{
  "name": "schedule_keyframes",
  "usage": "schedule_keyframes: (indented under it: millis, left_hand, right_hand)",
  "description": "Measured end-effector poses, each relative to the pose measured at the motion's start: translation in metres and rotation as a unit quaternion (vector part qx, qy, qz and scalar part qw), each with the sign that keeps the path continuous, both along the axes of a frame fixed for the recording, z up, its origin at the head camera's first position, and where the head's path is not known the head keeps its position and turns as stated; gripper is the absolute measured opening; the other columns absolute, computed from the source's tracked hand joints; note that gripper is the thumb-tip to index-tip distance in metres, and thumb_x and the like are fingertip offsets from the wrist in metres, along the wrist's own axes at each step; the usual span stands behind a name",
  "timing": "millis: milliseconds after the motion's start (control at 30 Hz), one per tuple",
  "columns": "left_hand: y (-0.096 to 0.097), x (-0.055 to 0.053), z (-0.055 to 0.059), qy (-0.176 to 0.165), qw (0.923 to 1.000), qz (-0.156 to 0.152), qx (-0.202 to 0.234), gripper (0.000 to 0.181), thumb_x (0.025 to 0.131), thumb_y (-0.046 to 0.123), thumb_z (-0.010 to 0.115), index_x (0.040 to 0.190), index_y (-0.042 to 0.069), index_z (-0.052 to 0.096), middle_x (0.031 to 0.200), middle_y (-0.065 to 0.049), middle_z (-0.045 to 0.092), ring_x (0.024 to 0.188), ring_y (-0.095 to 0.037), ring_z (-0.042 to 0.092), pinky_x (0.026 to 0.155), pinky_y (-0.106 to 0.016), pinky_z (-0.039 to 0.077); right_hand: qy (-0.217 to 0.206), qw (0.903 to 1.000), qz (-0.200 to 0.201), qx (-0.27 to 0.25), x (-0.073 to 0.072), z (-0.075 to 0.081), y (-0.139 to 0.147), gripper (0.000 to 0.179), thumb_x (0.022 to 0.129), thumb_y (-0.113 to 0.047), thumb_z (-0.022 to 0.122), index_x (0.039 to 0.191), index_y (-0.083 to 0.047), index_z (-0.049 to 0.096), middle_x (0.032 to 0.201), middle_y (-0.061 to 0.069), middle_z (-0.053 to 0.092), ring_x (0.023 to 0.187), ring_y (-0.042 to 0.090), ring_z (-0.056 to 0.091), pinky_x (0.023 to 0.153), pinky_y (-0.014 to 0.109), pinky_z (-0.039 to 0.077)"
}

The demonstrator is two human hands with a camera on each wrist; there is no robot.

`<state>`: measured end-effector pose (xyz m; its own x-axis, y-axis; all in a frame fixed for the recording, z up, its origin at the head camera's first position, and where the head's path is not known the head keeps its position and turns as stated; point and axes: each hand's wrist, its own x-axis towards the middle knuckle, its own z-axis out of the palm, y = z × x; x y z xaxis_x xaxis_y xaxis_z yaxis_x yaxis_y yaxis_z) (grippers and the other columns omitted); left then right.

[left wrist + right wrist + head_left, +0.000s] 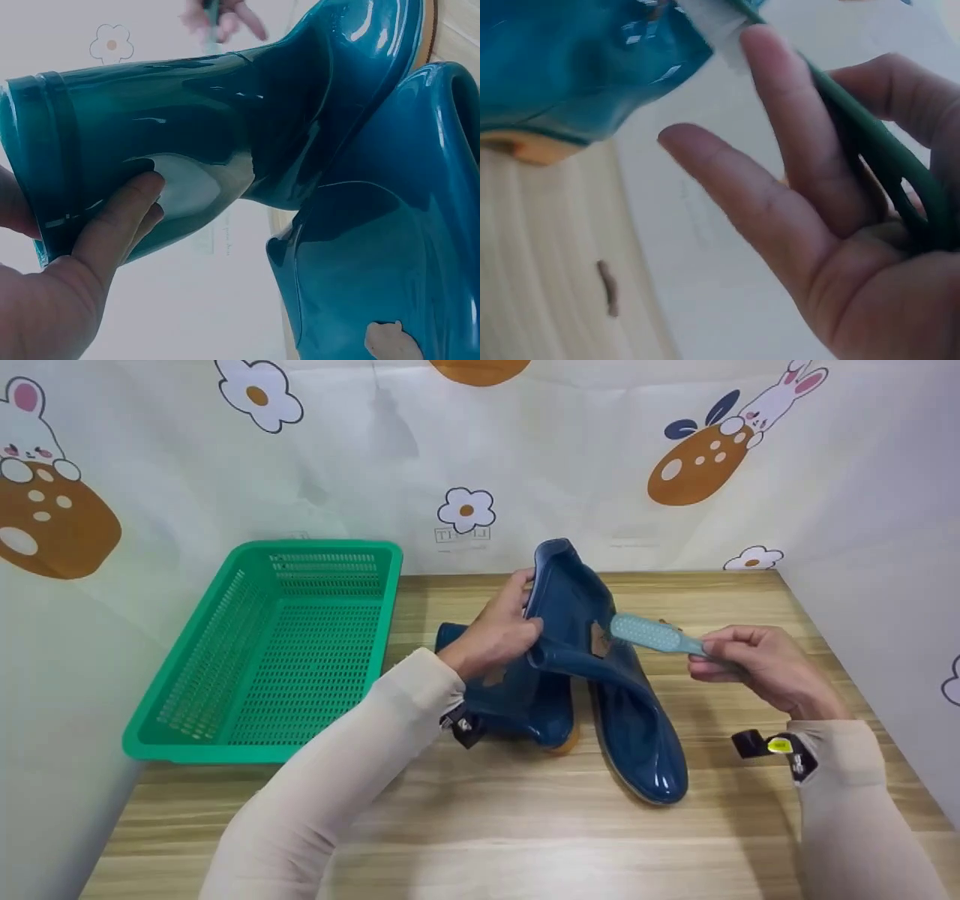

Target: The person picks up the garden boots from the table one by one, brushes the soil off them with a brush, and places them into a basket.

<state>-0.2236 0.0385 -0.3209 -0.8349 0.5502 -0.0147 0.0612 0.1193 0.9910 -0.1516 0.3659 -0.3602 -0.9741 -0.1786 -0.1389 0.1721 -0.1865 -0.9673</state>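
Observation:
Two shiny dark blue rubber boots are at the middle of the table. My left hand [499, 630] grips the top of the shaft of the right-hand boot [641, 720], thumb on one face and fingers behind, holding it at a tilt. A brown patch [600, 640] shows on its shaft. The other boot [551, 709] is partly hidden behind my left hand and the gripped boot. My right hand [765, 664] holds a pale blue-green brush [649, 634] by its handle, with its head right at the gripped boot's shaft. In the right wrist view, two fingers stretch out along the green handle [877, 135].
A green plastic basket [262, 754] with slotted walls stands on the left of the wooden table [480, 840]. A small brown scrap [607, 287] lies on the table near the boots. Patterned sheeting [360, 472] rises behind and on both sides.

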Motion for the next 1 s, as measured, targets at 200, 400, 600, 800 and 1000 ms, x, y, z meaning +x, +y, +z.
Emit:
schedule_keyframes:
  millis: [200, 400, 600, 800, 1000]
  left_hand:
    - [0.000, 0.000, 0.001, 0.005, 0.9996, 0.000, -0.026, 0.058, 0.089, -0.010, 0.040, 0.142, 0.010, 0.025, 0.132, -0.015, 0.049, 0.110, -0.022, 0.055, 0.089, -0.037, 0.047]
    - [-0.003, 0.002, -0.006, -0.003, 0.9991, 0.010, -0.042, 0.057, 0.091, -0.009, 0.041, 0.141, 0.014, 0.028, 0.133, -0.012, 0.049, 0.113, -0.020, 0.053, 0.092, -0.042, 0.045]
    - [-0.005, 0.001, -0.009, -0.010, 0.9992, 0.017, -0.033, 0.055, 0.090, -0.010, 0.041, 0.139, 0.012, 0.030, 0.130, -0.013, 0.050, 0.112, -0.022, 0.053, 0.091, -0.043, 0.045]
    - [-0.004, 0.002, -0.006, -0.020, 0.9993, 0.016, -0.027, 0.056, 0.090, -0.010, 0.041, 0.139, 0.015, 0.030, 0.127, -0.012, 0.052, 0.107, -0.020, 0.055, 0.090, -0.042, 0.046]
    - [-0.007, 0.002, -0.007, -0.007, 0.9999, 0.014, -0.005, 0.056, 0.088, -0.013, 0.039, 0.138, 0.010, 0.030, 0.125, -0.016, 0.052, 0.108, -0.023, 0.056, 0.086, -0.040, 0.049]
  right_hand:
    - [0.008, 0.9998, 0.014, 0.009, -0.009, 0.001, -0.018, 0.013, 0.090, 0.001, 0.056, 0.095, 0.004, 0.068, 0.084, 0.018, 0.069, 0.077, 0.025, 0.069, 0.075, 0.037, 0.052]
    - [-0.029, 0.9988, -0.005, 0.039, -0.008, -0.014, -0.009, 0.010, 0.089, 0.002, 0.058, 0.092, 0.003, 0.068, 0.083, 0.019, 0.068, 0.075, 0.024, 0.069, 0.074, 0.034, 0.052]
    - [-0.011, 0.9996, -0.025, 0.002, 0.002, -0.009, 0.011, 0.015, 0.090, 0.005, 0.053, 0.092, 0.004, 0.069, 0.082, 0.018, 0.069, 0.075, 0.024, 0.069, 0.074, 0.034, 0.052]
    - [0.023, 0.9994, -0.004, -0.025, -0.005, -0.001, -0.004, 0.016, 0.091, 0.004, 0.054, 0.095, 0.006, 0.068, 0.083, 0.018, 0.069, 0.076, 0.026, 0.069, 0.075, 0.037, 0.052]
    - [-0.016, 0.9990, 0.016, 0.037, -0.008, -0.016, -0.004, 0.013, 0.090, 0.001, 0.057, 0.096, 0.004, 0.067, 0.086, 0.019, 0.068, 0.078, 0.023, 0.069, 0.077, 0.037, 0.051]
